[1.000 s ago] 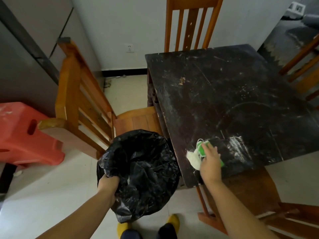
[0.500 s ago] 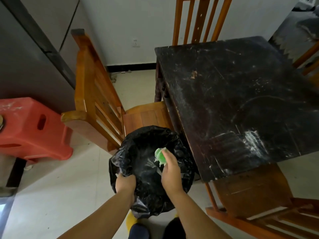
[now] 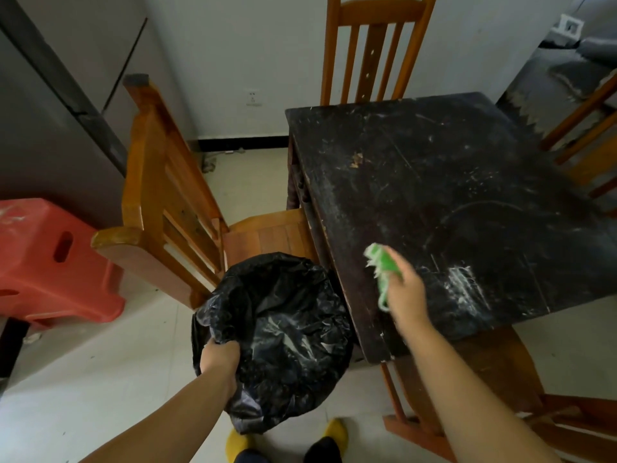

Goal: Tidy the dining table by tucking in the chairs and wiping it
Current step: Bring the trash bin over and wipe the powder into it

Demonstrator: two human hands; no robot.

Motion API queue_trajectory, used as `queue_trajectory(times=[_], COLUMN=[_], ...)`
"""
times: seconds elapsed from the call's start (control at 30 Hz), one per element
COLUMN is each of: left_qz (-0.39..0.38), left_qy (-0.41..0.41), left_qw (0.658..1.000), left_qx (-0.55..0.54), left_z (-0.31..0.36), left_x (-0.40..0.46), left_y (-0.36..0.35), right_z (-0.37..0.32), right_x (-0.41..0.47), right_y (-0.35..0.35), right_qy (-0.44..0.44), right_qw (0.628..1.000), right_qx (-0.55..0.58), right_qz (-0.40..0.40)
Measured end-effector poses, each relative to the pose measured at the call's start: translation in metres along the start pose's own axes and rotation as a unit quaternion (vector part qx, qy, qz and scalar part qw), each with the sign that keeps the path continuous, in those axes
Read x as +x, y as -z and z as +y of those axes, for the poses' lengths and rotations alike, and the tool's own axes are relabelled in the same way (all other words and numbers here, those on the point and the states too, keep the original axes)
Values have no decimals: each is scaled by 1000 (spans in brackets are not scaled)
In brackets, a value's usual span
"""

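Note:
A dark, scratched dining table [image 3: 444,182] fills the right half of the view, with a whitish smear [image 3: 465,287] near its front edge. My right hand [image 3: 405,295] is shut on a green cloth [image 3: 380,265] and hovers over the table's front left corner. My left hand [image 3: 218,360] grips the rim of a bin lined with a black bag [image 3: 277,332], held beside the table's left edge. Wooden chairs stand at the left [image 3: 160,202], at the far side [image 3: 374,51], at the right [image 3: 591,135] and at the near side [image 3: 494,372].
A red plastic stool [image 3: 53,259] sits on the tiled floor at the left, in front of a grey fridge [image 3: 50,111]. My feet in yellow slippers [image 3: 334,432] are below the bin. A white wall with a socket [image 3: 252,97] lies behind the table.
My right hand swept the green cloth from the table edge over the bin, then lifted it back above the table corner. The white scraps at the table edge are gone. My left hand kept hold of the bin.

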State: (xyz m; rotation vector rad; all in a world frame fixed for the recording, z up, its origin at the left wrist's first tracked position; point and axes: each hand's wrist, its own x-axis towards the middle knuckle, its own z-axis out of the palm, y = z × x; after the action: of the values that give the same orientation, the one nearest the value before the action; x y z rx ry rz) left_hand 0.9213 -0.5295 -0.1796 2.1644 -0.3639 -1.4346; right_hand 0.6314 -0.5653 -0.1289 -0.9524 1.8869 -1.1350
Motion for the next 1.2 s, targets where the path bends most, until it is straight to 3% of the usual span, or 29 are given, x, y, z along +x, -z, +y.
queue_trajectory(times=[0.1, 0.2, 0.3, 0.37, 0.43, 0.57, 0.63, 0.77, 0.87, 1.0, 1.1, 1.2], left_qz=[3, 2, -3, -3, 1, 13, 13, 22, 22, 28, 25, 26], left_qy=[6, 12, 18, 14, 19, 15, 15, 43, 62, 60, 64, 51], left_qw=[1000, 1000, 1000, 1000, 1000, 1000, 1000, 999, 998, 998, 998, 998], left_qx=[11, -4, -19, -20, -17, -16, -18, -18, -18, -12, -14, -7], left_z=[0, 14, 17, 17, 19, 19, 18, 17, 15, 24, 22, 20], left_x=[9, -18, -30, -31, -32, -32, -31, -25, -3, -19, -25, -24], left_y=[-2, -3, -4, -4, -5, -5, -5, -4, -5, -8, -9, -9], right_z=[9, 32, 48, 46, 44, 43, 32, 3, -4, 31, 63, 89], right_x=[39, 61, 44, 8, -33, -95, -104, -61, -6, 60, 81, 60], right_y=[48, 61, 21, -20, -57, -95, -88, -35, 40, 147, 179, 153], right_qy=[1, -17, 50, 116, 155, 115, 76, 12, -2, -13, -73, -30], right_qw=[993, 979, 950, 937, 939, 918, 922, 970, 995, 984, 961, 936], right_qx=[-89, -184, -307, -328, -300, -179, -124, -23, 39, -97, -208, -327], right_qz=[84, 87, 20, -18, -70, -334, -360, -243, -90, 146, 166, 126])
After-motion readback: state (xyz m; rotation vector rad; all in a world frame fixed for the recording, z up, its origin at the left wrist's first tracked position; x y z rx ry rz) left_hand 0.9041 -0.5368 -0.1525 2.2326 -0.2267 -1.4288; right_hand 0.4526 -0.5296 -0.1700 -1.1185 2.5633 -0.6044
